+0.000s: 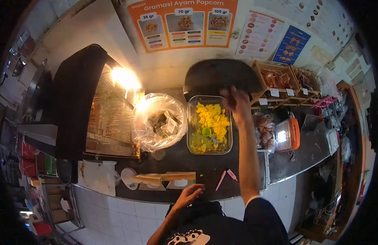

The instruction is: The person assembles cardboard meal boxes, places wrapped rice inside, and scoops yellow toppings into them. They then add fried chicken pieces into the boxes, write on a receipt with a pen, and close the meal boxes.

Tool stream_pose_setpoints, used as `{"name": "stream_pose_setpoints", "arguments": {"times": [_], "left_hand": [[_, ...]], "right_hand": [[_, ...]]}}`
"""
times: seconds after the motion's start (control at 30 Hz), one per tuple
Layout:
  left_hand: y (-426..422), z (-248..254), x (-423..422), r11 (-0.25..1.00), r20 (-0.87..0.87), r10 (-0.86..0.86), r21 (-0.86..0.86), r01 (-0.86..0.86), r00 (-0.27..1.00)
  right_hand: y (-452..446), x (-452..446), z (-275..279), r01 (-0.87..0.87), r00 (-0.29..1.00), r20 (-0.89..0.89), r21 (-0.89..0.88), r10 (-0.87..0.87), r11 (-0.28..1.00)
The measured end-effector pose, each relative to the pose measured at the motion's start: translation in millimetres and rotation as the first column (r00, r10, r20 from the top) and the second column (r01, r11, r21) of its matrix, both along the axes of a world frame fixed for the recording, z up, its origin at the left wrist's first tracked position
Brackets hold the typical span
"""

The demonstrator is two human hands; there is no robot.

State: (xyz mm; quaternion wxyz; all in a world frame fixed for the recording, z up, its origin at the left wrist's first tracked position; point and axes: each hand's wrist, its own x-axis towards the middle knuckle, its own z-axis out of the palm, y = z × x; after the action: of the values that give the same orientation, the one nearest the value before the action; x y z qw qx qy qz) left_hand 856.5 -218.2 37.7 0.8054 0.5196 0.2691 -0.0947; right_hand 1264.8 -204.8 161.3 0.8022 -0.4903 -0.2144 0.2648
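A clear rectangular container (230, 143) holds yellow food, with a green scoop (206, 132) lying in it. My right hand (237, 104) is stretched over the container's upper right corner, near a black rounded object (217, 75); it is blurred, and its fingers are hard to make out. My left hand (190, 194) is at the counter's front edge, fingers loosely extended with nothing in them. Just beyond it are open paper boxes (178, 177) side by side. A pink pen-like item (220, 181) and a small pink piece (232, 175) lie right of them.
A lit display case (111, 118) stands at the left, beside a plastic-lined bin (160, 122). A white board (97, 177) lies front left. Wooden racks (279, 79) of packets stand at the right, above an orange-lidded container (294, 134). Posters (185, 24) hang on the wall.
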Motion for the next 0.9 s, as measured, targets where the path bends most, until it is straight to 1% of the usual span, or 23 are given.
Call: {"name": "stream_pose_setpoints", "arguments": {"times": [0.03,0.07,0.13,0.17,0.2,0.23,0.27,0.3,0.33,0.37,0.4,0.43,0.47,0.53,0.57,0.63,0.67,0.73,0.77,0.8,0.83,0.87,0.9], "left_hand": [[1,6,9,1.000,0.006,-0.002,-0.010,0.003,1.000],[1,10,18,1.000,0.010,-0.002,-0.020,0.002,1.000],[1,8,32,1.000,0.027,-0.011,-0.021,0.012,1.000],[2,6,40,0.998,0.035,0.017,-0.057,-0.015,0.999],[0,2,46,0.994,0.041,0.047,-0.098,-0.043,0.998],[-2,-6,53,0.993,0.043,0.058,-0.105,-0.054,0.997],[-4,-17,61,0.967,0.047,0.182,-0.192,-0.170,0.982],[-6,-31,69,0.920,0.038,0.301,-0.277,-0.279,0.953],[-9,-53,79,0.916,0.037,0.309,-0.283,-0.286,0.950],[-12,-79,92,0.864,-0.063,0.395,-0.312,-0.394,0.916],[-14,-94,100,0.802,-0.169,0.469,-0.329,-0.498,0.867],[-7,-90,115,0.810,-0.238,0.408,-0.351,-0.470,0.881],[-4,-95,123,0.807,-0.246,0.409,-0.353,-0.474,0.879],[0,-114,141,0.764,-0.331,0.363,-0.430,-0.482,0.871],[0,-116,147,0.761,-0.336,0.359,-0.434,-0.482,0.871],[-2,-120,157,0.745,-0.359,0.433,-0.374,-0.552,0.827],[-3,-127,160,0.741,-0.363,0.430,-0.381,-0.553,0.827],[-4,-142,162,0.716,-0.310,0.453,-0.432,-0.548,0.836],[-1,-136,164,0.707,-0.314,0.458,-0.439,-0.555,0.832],[2,-125,166,0.730,-0.295,0.452,-0.420,-0.540,0.841],[3,-115,166,0.752,-0.282,0.443,-0.400,-0.524,0.851],[1,-123,164,0.745,-0.291,0.444,-0.406,-0.530,0.847],[-3,-133,163,0.727,-0.288,0.462,-0.419,-0.544,0.839]], "right_hand": [[18,16,16,-0.076,0.997,0.020,0.037,0.075,0.996],[25,19,26,-0.080,0.997,0.017,0.029,0.080,0.996],[38,20,39,0.005,0.970,0.242,-0.146,0.031,0.989],[38,27,17,0.029,0.934,0.351,-0.265,0.069,0.964],[35,44,-56,0.104,0.801,0.583,-0.358,0.136,0.928],[29,52,-122,0.200,0.606,0.763,-0.421,0.226,0.885],[18,30,-168,0.260,0.612,0.695,-0.627,0.377,0.734],[7,7,-212,0.305,0.603,0.590,-0.792,0.537,0.528],[1,-32,-207,0.298,0.690,0.344,-0.937,0.637,0.183],[-4,-48,-246,0.306,0.698,0.261,-0.951,0.667,0.053],[-10,-61,-276,0.405,0.648,0.317,-0.913,0.692,0.040],[-15,-72,-294,0.498,0.595,0.365,-0.867,0.716,0.028],[-17,-82,-297,0.492,0.596,0.357,-0.870,0.719,0.024],[-17,-92,-297,0.638,0.512,0.519,-0.763,0.684,0.102],[-22,-93,-300,0.636,0.515,0.513,-0.766,0.687,0.095],[-30,-91,-306,0.668,0.323,0.697,-0.647,0.640,0.367],[-31,-85,-302,0.668,0.322,0.691,-0.650,0.647,0.362],[-33,-67,-294,0.347,0.572,0.372,-0.917,0.731,0.195],[-35,-63,-267,0.463,0.468,0.411,-0.868,0.782,0.179],[-32,-52,-267,0.460,0.461,0.402,-0.871,0.791,0.175],[-31,-42,-269,0.536,0.441,0.500,-0.813,0.745,0.228],[-29,-34,-272,0.609,0.413,0.594,-0.744,0.690,0.276],[-25,-32,-275,0.605,0.413,0.585,-0.749,0.698,0.271]]}}
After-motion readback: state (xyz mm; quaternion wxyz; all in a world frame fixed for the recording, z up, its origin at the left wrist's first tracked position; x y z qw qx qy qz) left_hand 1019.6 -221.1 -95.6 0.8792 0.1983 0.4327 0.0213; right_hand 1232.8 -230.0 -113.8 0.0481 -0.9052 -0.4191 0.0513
